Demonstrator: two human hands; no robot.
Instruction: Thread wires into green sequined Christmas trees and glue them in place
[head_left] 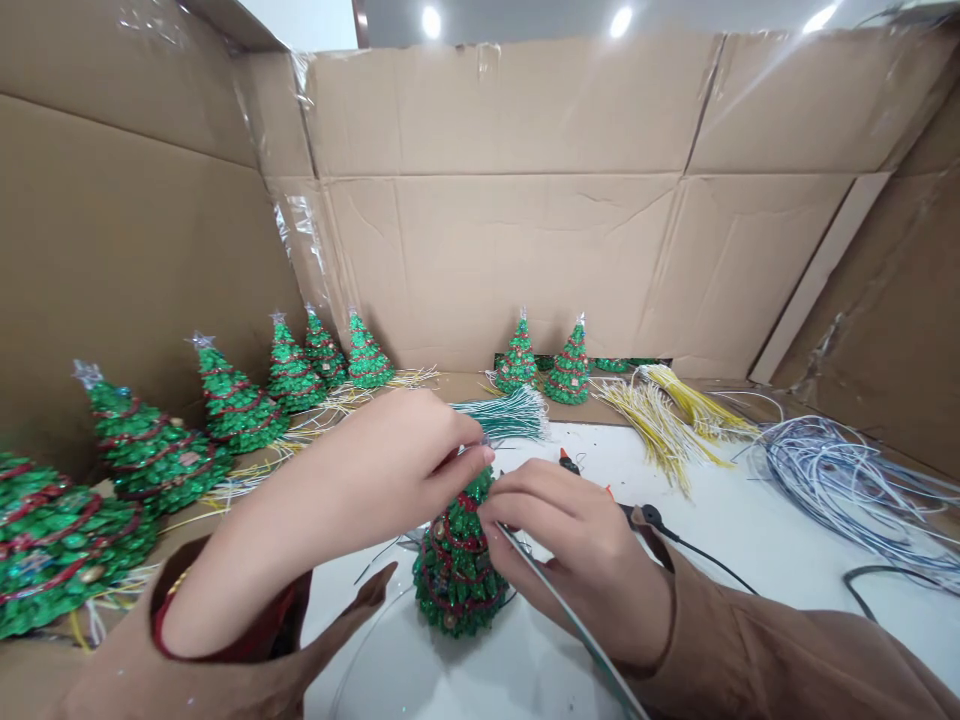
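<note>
A small green Christmas tree (459, 575) with red garland and tiny ornaments stands on the white work surface in front of me. My left hand (427, 445) reaches over from the left, thumb and forefinger pinched at the tree's tip, which they mostly cover. Against the tree's upper right side, my right hand (574, 545) has its fingers closed. A long thin white-and-green wire strand (592, 645) runs from those fingers down toward the lower right. Exactly how the fingertips grip it is hidden.
Several finished-looking trees (238, 400) line the left and back. Bundles of green-white wires (510, 412) and yellow-white wires (660, 425) lie behind my hands, with a loose coil of pale wires (840, 490) at right. A black cable (709, 555) crosses the surface. Cardboard walls (510, 260) enclose it.
</note>
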